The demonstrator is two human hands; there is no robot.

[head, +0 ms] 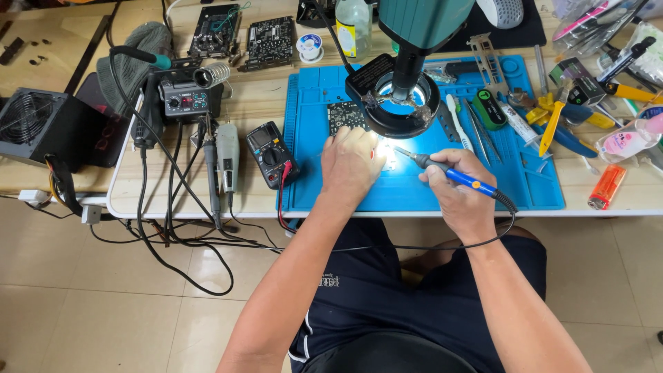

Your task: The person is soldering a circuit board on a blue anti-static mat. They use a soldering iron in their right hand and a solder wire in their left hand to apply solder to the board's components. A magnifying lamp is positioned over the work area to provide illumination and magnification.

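A black power supply [45,128] sits at the counter's [173,200] left edge. Right of a multimeter [272,154], the left hand [351,164] presses flat, grasping nothing, on a blue mat [414,193]. The right hand [461,195] grips a blue soldering iron [452,174] near the front edge, beneath a ring light [400,103]. Tools crowd the right side.

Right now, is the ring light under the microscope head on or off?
On. The ring light glows white inside, and a bright patch falls on the blue mat between the left hand and right hand.
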